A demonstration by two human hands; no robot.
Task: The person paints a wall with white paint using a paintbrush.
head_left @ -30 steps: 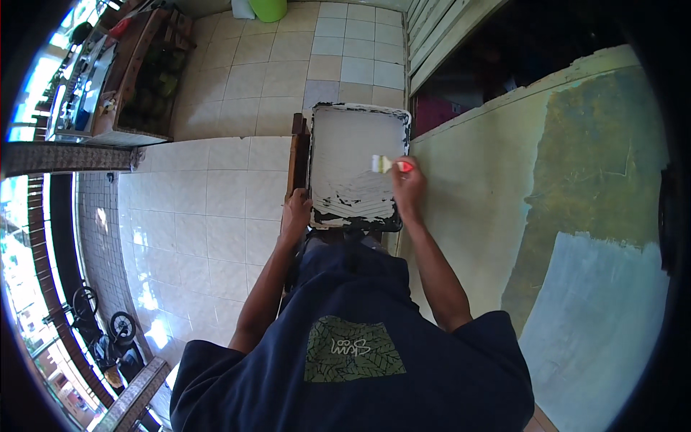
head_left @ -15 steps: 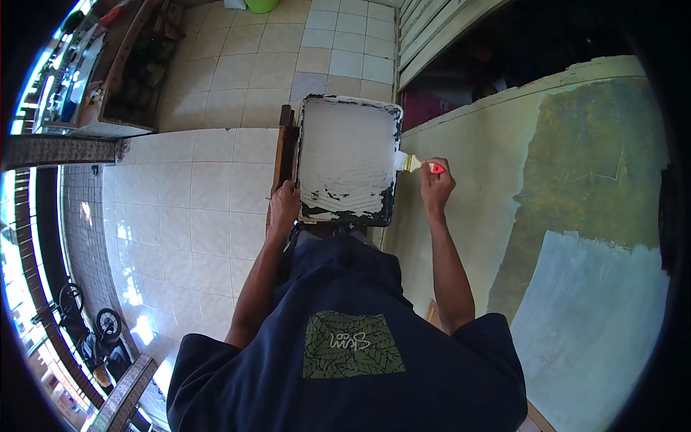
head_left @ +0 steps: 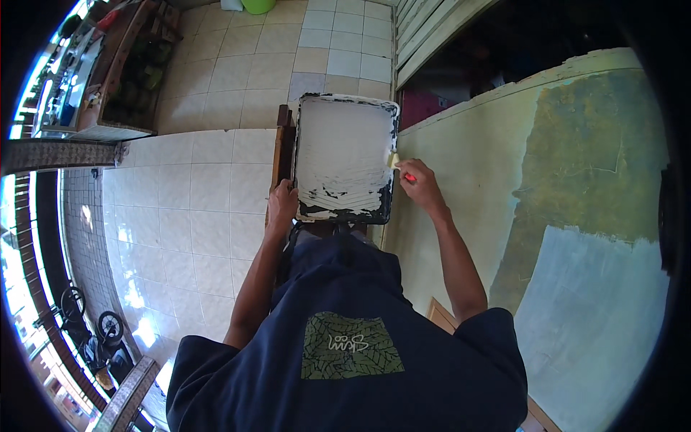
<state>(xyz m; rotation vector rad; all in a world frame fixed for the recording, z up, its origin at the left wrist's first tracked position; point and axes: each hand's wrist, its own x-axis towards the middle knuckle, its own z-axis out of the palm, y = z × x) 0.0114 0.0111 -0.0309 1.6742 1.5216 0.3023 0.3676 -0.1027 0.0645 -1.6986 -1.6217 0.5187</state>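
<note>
A black paint tray (head_left: 345, 140) coated in white paint sits in front of me. My left hand (head_left: 283, 204) is closed on the tray's left rim near its lower corner, beside an upright brown wooden piece (head_left: 283, 155). My right hand (head_left: 423, 187) grips a paintbrush (head_left: 393, 161) with a red-ended handle. The brush head meets the tray's right rim; most of its bristles are hard to see from here. Thick white paint lies over most of the tray, with ridges and black patches showing toward the near end.
On my right stands a wall (head_left: 461, 194) with an olive patch (head_left: 576, 137) and a pale blue-white painted area (head_left: 590, 309). A wooden shelf unit (head_left: 119, 79) is at far left, a green bucket (head_left: 258, 6) at the back. Motorbikes (head_left: 93, 345) stand outside at left.
My right hand has shifted left and slightly down, tilting the brush and bringing its head onto the tray's right rim. My left hand keeps its hold on the tray.
</note>
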